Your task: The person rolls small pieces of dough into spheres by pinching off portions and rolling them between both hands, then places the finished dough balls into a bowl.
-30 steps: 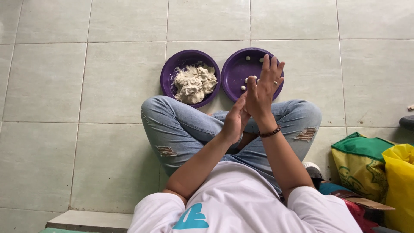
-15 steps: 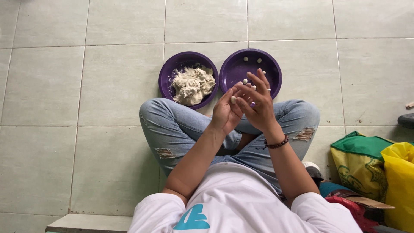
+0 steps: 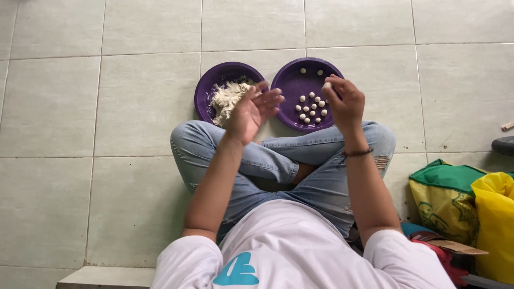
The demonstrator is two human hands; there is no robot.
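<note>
I sit cross-legged on a tiled floor with two purple bowls before my knees. The left bowl (image 3: 206,88) holds a lump of pale dough (image 3: 226,96). The right bowl (image 3: 300,85) holds several small white dough balls (image 3: 311,107). My left hand (image 3: 251,112) hovers open, palm up, over the near edge of the dough bowl. My right hand (image 3: 344,101) is over the right bowl's right side, fingertips pinched on one small dough ball (image 3: 326,85).
Green and yellow bags (image 3: 466,206) lie on the floor at my right hip, with a cardboard piece (image 3: 450,246) beside them. A dark object (image 3: 503,144) sits at the right edge. A pale ledge (image 3: 107,277) runs at the bottom left.
My hands were pressed together over the right bowl, rolling. They have since parted: the left moved toward the dough bowl, the right holds a ball over the ball bowl.
</note>
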